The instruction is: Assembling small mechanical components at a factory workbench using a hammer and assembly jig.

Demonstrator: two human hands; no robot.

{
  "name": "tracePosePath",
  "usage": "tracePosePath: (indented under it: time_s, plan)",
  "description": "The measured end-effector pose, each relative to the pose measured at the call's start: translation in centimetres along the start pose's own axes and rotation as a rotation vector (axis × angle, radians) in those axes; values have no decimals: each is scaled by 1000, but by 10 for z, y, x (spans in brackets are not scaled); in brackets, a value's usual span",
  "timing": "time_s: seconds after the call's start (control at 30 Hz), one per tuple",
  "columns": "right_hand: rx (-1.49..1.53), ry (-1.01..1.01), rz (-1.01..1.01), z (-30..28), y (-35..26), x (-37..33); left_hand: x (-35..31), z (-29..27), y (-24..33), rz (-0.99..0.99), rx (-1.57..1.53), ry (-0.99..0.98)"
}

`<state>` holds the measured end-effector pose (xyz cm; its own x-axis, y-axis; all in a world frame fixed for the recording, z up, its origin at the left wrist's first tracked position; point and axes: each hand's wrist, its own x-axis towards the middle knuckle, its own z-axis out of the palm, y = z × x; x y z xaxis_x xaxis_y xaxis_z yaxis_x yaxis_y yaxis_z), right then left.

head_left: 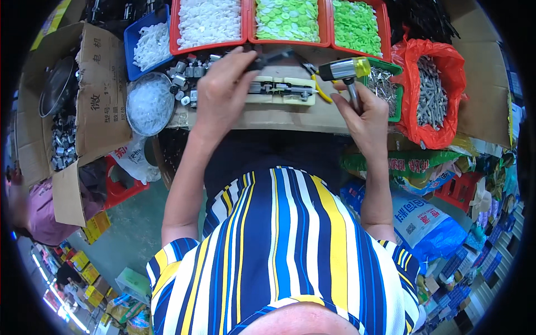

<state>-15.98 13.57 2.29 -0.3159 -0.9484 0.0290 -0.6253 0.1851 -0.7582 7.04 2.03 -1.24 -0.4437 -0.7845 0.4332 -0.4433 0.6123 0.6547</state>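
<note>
My left hand (pixel 220 92) is raised over the left part of the bench, fingers closed on a dark, narrow plastic piece (pixel 274 57) blurred by motion. Behind that hand, partly hidden, a cream block (pixel 304 99) lies on the board with a black mechanism (pixel 285 87) set along it. In my right hand (pixel 368 114) is a hammer (pixel 341 69), gripped by its metal handle, its yellow face pointing right. Pliers with yellow handles (pixel 321 89) lie between the block and the hammer. Small silver motors (pixel 192 71) are heaped by my left hand.
Red trays of white discs (pixel 209 22) and green discs (pixel 357 28) line the back. A blue tray (pixel 131 50) and bowl (pixel 149 103) stand left, beside a cardboard box (pixel 100 89). At right are a green tray (pixel 397 103) and a red bag of grey parts (pixel 458 72).
</note>
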Motion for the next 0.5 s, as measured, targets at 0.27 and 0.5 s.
tracePosePath:
  time_s: [0.27, 0.5]
  plan:
    - [-16, 2, 31, 36, 20, 3, -11, -16, 5, 85, -5, -112]
    - [-50, 6, 15, 39, 22, 6, -16, -4, 17, 185, -28, -429]
